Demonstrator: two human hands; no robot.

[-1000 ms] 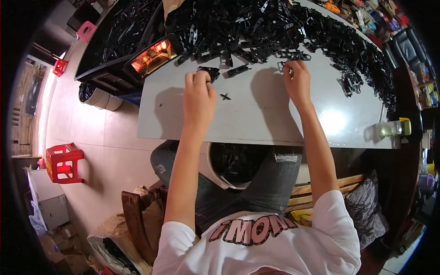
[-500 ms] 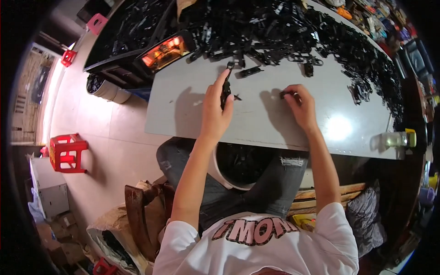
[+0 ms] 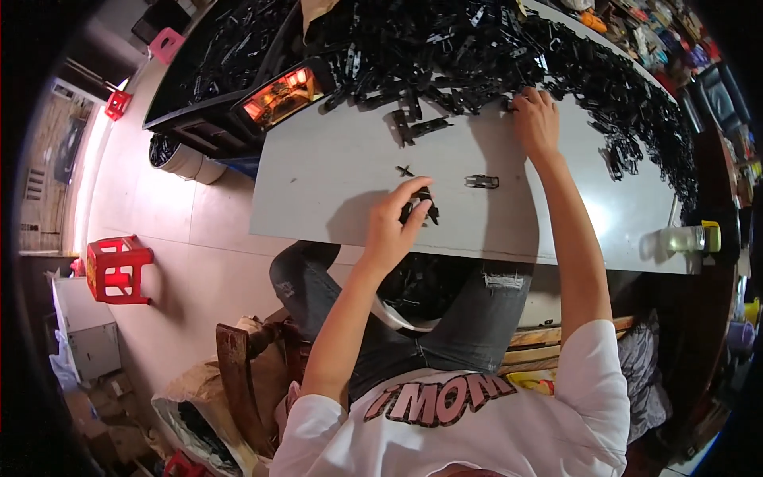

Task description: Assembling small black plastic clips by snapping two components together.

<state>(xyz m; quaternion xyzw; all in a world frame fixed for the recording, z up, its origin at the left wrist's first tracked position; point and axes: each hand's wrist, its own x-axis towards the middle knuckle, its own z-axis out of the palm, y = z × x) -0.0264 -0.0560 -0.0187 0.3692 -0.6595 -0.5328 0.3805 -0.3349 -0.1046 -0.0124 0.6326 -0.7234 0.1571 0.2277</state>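
Note:
My left hand (image 3: 392,229) is near the table's front edge, thumb and fingers closed around black clip-like pieces (image 3: 430,208). A small thin black piece (image 3: 405,171) lies just beyond it. To the right, one flat black clip-like frame (image 3: 482,182) rests alone on the grey table (image 3: 318,175). My right hand (image 3: 538,127) reaches to the near edge of the big pile of black clip-like parts (image 3: 445,56). Its fingers curl down around a dark piece there, mostly hidden by the fingertips. Two loose black pieces (image 3: 416,127) lie in front of the pile.
A lit phone-like screen (image 3: 284,95) leans at the back left, beside a black bin (image 3: 199,127) full of similar parts. A jar (image 3: 685,240) stands at the right table edge. A white bucket (image 3: 405,319) sits between my knees. On the floor are a red stool (image 3: 119,269) and a pail (image 3: 184,163).
My left hand has come nearer and to the right. My right hand has moved away to the pile, and a clip-like frame now lies near where it was.

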